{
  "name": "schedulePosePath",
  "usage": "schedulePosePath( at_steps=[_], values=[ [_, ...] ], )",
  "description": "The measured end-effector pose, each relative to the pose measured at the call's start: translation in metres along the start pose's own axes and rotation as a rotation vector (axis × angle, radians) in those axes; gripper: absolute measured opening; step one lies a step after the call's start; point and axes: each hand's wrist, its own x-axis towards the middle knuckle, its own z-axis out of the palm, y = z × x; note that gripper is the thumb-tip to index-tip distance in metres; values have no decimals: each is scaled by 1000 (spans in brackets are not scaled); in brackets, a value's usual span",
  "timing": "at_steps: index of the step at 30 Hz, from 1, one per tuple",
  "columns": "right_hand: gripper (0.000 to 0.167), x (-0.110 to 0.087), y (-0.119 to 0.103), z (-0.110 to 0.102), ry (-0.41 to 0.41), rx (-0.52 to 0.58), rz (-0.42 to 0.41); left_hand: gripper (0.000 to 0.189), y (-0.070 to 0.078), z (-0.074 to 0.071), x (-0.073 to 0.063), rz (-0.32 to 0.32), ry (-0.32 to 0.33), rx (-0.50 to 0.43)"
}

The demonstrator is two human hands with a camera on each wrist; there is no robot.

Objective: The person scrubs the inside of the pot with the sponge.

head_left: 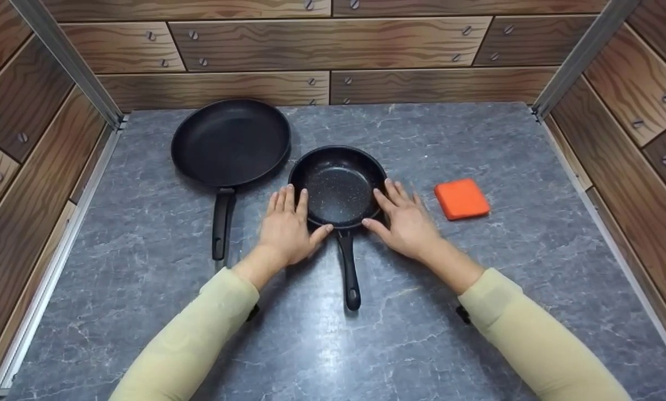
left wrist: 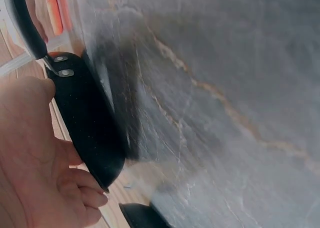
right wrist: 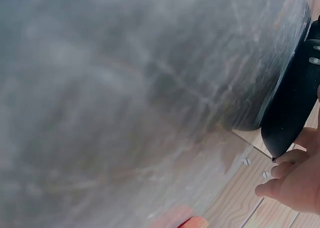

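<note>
A small black frying pan [head_left: 338, 192] with a speckled inside sits at the middle of the table, its handle [head_left: 349, 273] pointing toward me. My left hand [head_left: 288, 231] lies at the pan's left side, fingers extended along the rim and thumb near the handle's base. Opposite it, my right hand [head_left: 408, 225] touches the right rim with outstretched fingers. In the left wrist view the pan's outer wall [left wrist: 87, 112] and its rivets show beside the palm [left wrist: 35, 148]. The right wrist view catches the wall [right wrist: 292, 102] from the other side, fingertips right at the rim.
A larger black frying pan [head_left: 232, 145] stands at the back left, handle toward me. To the right of my right hand lies an orange square sponge-like block [head_left: 462, 199]. Wood-patterned panels [head_left: 327, 44] enclose the grey marbled table [head_left: 511, 150] at the back and sides.
</note>
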Motion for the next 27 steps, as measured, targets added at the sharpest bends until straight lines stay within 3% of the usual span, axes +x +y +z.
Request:
schedulePosePath(
  at_steps=[9, 15, 20, 27],
  values=[
    [86, -6, -1, 1, -3, 8, 8, 104, 2, 2, -5, 0, -22, 9],
    [85, -7, -3, 0, 4, 2, 2, 104, 1, 3, -7, -5, 12, -52],
    [86, -8, -4, 0, -5, -12, 16, 101, 2, 3, -11, -19, 70, -115],
    [87, -9, -3, -2, -7, 7, 31, 96, 17, -5, -27, -18, 217, -353]
  ],
)
